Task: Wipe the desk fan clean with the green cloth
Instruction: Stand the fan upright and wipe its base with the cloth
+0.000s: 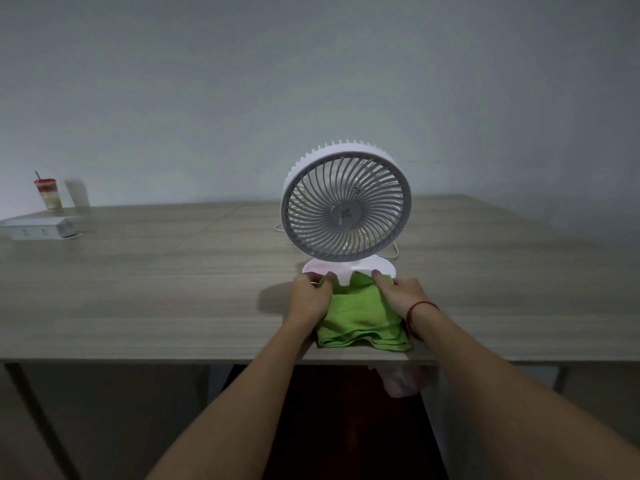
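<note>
A white desk fan (346, 202) stands upright on the wooden desk (156, 289), its round grille facing me and its flat round base (381, 266) just beyond my hands. The green cloth (360, 317) lies folded on the desk in front of the base, its far edge bunched up against it. My left hand (311, 296) pinches the cloth's far left corner. My right hand (401, 294) grips the far right corner; a red string circles that wrist. Both hands rest against the base's front rim.
A white power strip (40, 229) lies at the desk's far left, with a red-lidded drink cup (48, 193) behind it. A thin white cable (394, 251) runs behind the fan. The desk's near edge is just below the cloth. A pale wall stands behind.
</note>
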Demonstrator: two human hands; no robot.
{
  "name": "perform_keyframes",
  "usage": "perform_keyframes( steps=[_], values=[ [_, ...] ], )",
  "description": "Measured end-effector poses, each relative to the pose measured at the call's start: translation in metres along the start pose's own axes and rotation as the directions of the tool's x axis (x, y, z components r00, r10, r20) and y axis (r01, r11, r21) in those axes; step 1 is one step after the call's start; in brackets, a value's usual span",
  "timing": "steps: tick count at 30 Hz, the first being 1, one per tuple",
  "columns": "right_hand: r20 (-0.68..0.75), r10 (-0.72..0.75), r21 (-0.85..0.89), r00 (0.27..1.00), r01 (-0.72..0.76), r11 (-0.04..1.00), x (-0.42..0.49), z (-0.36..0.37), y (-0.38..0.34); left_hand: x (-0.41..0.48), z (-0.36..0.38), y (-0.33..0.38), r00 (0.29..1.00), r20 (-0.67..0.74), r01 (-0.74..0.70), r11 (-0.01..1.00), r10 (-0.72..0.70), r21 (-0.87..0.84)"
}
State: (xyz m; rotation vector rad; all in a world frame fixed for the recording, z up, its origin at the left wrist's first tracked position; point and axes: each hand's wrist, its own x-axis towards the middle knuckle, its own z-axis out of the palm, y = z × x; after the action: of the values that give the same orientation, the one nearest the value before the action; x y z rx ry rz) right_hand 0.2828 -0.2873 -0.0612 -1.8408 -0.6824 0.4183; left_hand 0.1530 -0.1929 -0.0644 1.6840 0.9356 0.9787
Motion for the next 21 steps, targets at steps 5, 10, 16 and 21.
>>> perform_keyframes(
  steps=[5, 10, 16, 21],
  values=[
    [-0.070, -0.125, -0.107, 0.990, 0.117, 0.987, 0.013, 0.021, -0.015, 0.023, -0.015, -0.007, 0.991, -0.133, -0.002, 0.980, 0.029, 0.201],
    [-0.181, -0.244, -0.258, 0.953, 0.193, 0.947, 0.023, 0.023, -0.011, 0.023, -0.016, -0.014, 0.975, -0.196, 0.019, 0.839, 0.105, 0.545],
    [0.042, -0.233, -0.378, 0.972, 0.231, 0.896, 0.035, 0.013, 0.011, 0.014, 0.013, -0.008, 0.909, 0.273, -0.413, 0.596, 0.315, 0.689],
    [0.080, -0.221, -0.411, 0.972, 0.234, 0.881, 0.032, 0.010, 0.009, 0.015, 0.029, 0.008, 0.883, 0.468, -0.367, 0.646, 0.017, 0.669]
  ],
)
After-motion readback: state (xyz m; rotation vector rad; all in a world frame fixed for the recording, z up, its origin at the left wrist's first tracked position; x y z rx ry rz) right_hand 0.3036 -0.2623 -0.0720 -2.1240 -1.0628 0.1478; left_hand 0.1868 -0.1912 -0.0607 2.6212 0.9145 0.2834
